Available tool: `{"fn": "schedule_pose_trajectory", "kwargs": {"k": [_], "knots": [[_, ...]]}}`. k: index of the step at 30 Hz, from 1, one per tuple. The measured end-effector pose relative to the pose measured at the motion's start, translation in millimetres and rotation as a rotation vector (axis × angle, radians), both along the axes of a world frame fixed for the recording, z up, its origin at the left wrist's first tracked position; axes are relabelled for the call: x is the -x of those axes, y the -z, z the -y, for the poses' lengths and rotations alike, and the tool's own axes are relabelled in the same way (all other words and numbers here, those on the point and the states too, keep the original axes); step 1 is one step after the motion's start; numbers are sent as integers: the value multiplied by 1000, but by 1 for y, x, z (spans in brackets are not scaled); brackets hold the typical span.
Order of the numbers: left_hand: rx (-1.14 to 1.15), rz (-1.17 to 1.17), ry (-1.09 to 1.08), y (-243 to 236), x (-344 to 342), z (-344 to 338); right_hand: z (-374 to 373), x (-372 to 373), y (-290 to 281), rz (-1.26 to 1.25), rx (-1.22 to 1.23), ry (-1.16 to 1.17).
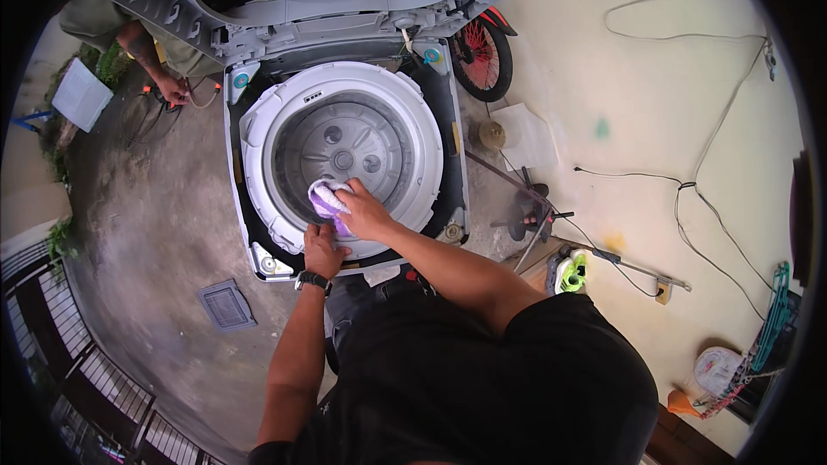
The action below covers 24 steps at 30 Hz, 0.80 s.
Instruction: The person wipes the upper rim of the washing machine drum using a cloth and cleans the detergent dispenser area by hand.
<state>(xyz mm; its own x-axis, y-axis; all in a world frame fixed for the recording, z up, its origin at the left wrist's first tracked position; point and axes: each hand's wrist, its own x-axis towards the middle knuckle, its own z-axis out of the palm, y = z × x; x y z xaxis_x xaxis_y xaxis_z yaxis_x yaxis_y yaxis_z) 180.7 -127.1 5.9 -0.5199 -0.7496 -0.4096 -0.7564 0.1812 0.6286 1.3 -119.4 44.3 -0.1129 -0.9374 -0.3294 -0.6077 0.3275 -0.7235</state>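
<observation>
One white-and-purple cloth (326,198) is gripped by the right hand (366,213) at the near side of the washing-machine tub rim (284,207); a loosened grip could drop it inside. The left hand (322,251), partly curled at this rim, might slip if wet. The raised top cover (293,10) could fall if poorly supported.

Black short-sleeved shirt (482,379); dark wristwatch (313,282) on left wrist; dark grey trousers (351,296); forearms (290,349) bare.

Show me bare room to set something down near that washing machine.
Bare floor stretches left of the washing machine, between the co-worker's hand and the grey panel. Crowded: the tub's near rim, with left hand, right hand and cloth; and the machine's right, by the bicycle wheel.
</observation>
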Motion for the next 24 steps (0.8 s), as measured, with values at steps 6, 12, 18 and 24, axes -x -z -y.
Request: {"fn": "schedule_pose_trajectory", "kwargs": {"k": [6,12,18,24], "knots": [[33,-9,144,36,-16,11,-59,44,-25,1683,-180,646],[-827,-388,-37,2,25,32,-111,63,-30,1913,54,743],[-1296,-672,-60,-119,111,-34,-151,54,-59,1442,207,916],[-1336,-545,-203,-130,129,-103,-212,59,-44,538,77,530]]}}
